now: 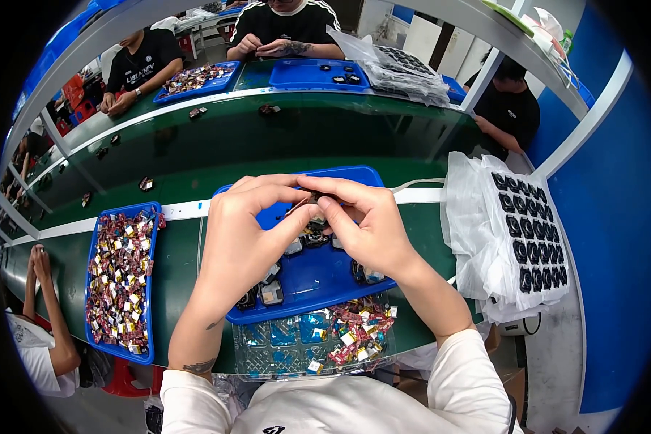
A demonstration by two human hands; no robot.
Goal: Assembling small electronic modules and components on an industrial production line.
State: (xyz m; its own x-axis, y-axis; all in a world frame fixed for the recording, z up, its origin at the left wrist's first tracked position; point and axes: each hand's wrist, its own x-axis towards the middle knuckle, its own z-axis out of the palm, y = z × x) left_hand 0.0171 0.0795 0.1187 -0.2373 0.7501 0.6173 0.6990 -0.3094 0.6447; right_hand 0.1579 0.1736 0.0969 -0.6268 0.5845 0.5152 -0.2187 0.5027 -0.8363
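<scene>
My left hand (242, 231) and my right hand (375, 230) meet over a blue tray (318, 281). Between their thumbs and fingertips they grip a small dark electronic part (314, 205), mostly covered by the fingers. A thin reddish strip shows beside it at the left fingers. Below the hands, several black-and-grey housings (271, 292) lie in the tray, some near its left side and another (369, 273) at its right. Nearest my body, a clear plastic compartment tray (257, 359) carries a heap of small red, white and yellow components (354, 334).
To the left, a second blue tray (151, 311) is full of similar small components. Black moulded trays (532, 231) with white film stand at right. A green conveyor (325, 141) with scattered parts runs beyond. Co-workers sit across and at left. White frame posts (589, 108) rise at right.
</scene>
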